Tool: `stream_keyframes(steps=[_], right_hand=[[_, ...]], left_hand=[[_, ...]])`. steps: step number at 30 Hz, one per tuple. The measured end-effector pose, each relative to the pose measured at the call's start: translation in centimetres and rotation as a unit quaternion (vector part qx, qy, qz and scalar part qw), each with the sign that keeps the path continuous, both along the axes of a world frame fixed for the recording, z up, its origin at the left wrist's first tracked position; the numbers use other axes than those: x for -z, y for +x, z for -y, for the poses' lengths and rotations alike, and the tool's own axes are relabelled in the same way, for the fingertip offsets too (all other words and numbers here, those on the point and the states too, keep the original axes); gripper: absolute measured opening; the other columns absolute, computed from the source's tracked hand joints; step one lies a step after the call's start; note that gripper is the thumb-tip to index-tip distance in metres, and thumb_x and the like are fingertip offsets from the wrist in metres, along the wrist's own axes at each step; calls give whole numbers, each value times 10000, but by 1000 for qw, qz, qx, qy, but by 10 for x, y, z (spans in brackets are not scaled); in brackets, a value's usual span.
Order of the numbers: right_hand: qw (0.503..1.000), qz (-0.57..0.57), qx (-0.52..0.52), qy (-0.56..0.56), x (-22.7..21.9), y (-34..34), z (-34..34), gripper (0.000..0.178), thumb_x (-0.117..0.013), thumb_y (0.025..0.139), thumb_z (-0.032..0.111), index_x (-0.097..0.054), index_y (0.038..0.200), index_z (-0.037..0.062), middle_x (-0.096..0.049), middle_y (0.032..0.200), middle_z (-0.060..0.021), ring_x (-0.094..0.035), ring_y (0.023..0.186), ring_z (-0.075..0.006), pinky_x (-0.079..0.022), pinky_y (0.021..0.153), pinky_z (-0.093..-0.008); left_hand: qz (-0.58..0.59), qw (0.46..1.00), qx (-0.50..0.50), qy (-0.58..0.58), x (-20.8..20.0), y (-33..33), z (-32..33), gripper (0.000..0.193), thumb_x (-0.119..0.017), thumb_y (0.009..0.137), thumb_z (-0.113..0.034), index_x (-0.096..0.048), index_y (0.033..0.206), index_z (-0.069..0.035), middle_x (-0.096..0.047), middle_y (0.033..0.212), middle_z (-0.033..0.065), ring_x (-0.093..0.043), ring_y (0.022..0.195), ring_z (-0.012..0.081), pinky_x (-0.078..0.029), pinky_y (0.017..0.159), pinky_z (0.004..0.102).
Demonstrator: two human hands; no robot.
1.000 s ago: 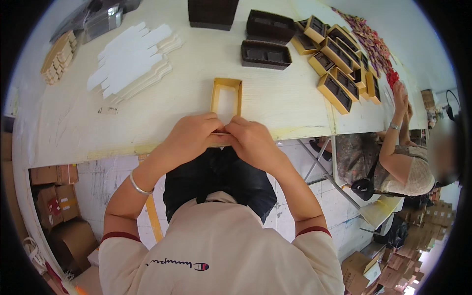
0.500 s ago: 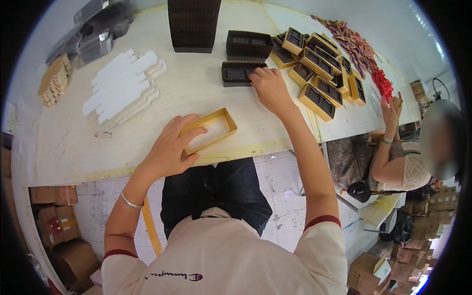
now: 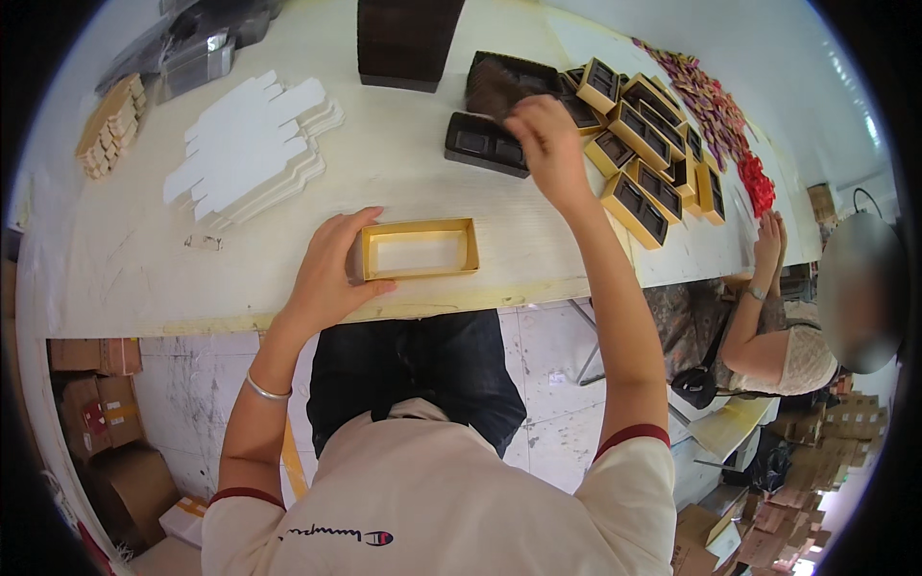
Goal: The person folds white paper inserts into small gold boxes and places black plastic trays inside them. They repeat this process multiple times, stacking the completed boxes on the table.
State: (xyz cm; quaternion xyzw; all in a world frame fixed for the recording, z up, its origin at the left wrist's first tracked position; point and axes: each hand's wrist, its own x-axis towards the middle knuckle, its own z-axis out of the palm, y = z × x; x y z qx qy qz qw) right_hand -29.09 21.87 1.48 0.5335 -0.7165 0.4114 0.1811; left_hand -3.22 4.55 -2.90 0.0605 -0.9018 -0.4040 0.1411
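Note:
An empty gold-sided box (image 3: pixel 420 223) lies open side up near the table's front edge. My left hand (image 3: pixel 331 269) grips its left end, thumb along the near side and fingers at the far corner. Farther right, my right hand (image 3: pixel 549 144) is closed in a pinch on a thin dark plastic tray (image 3: pixel 495 88), smeared by motion, above the table. Below and left of it sits a low stack of dark plastic trays (image 3: pixel 487 142). Another dark tray stack (image 3: pixel 523 69) stands just behind, partly covered by the blurred tray.
A tall dark tray stack (image 3: pixel 407 43) stands at the back. White flat carton blanks (image 3: pixel 252 144) lie left, beside wooden-coloured pieces (image 3: pixel 110 125). Gold boxes with dark inserts (image 3: pixel 639 134) are heaped right. Beyond are red ribbons (image 3: pixel 756 182) and a co-worker's hands (image 3: pixel 768 240).
My right hand has lifted a dark tray off the low stack and moved slightly right. The gold box has turned parallel to the table edge, with my left hand now closed around its end.

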Motion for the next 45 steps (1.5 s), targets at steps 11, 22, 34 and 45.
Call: stream_keyframes(steps=[11, 22, 34, 45], right_hand=[[896, 326, -59, 296, -51, 82, -26, 280, -563, 956, 252, -576, 832, 1, -508, 650, -47, -443, 612, -120, -406, 575, -288], [799, 402, -126, 428, -23, 63, -26, 308, -596, 930, 338, -613, 934, 30, -579, 686, -21, -529, 668, -141, -450, 636, -296], [953, 141, -36, 264, -33, 113, -87, 797, -773, 722, 424, -432, 1388, 151, -411, 1369, -221, -456, 1240, -385, -416, 995, -422], [951, 260, 32, 164, 16, 103, -96, 463, -674, 859, 159, -498, 1257, 2, -577, 1132, -199, -557, 1021, -321, -438, 912, -349]], left_hand=[[33, 998, 38, -36, -17, -3, -13, 885, -845, 615, -145, -412, 1386, -110, -555, 1195, 124, -479, 1137, 329, -344, 1026, 403], [26, 988, 149, 14, -24, -17, -15, 780, -809, 672, -120, -444, 1360, -84, -540, 1205, 139, -508, 1086, 325, -426, 946, 388], [45, 991, 120, -39, -17, -19, -17, 644, -791, 707, -134, -511, 1283, -71, -539, 1231, 127, -504, 1134, 322, -419, 968, 373], [36, 988, 145, -46, -22, -27, -20, 669, -786, 695, -104, -499, 1300, -83, -538, 1259, 128, -505, 1145, 314, -412, 986, 369]])
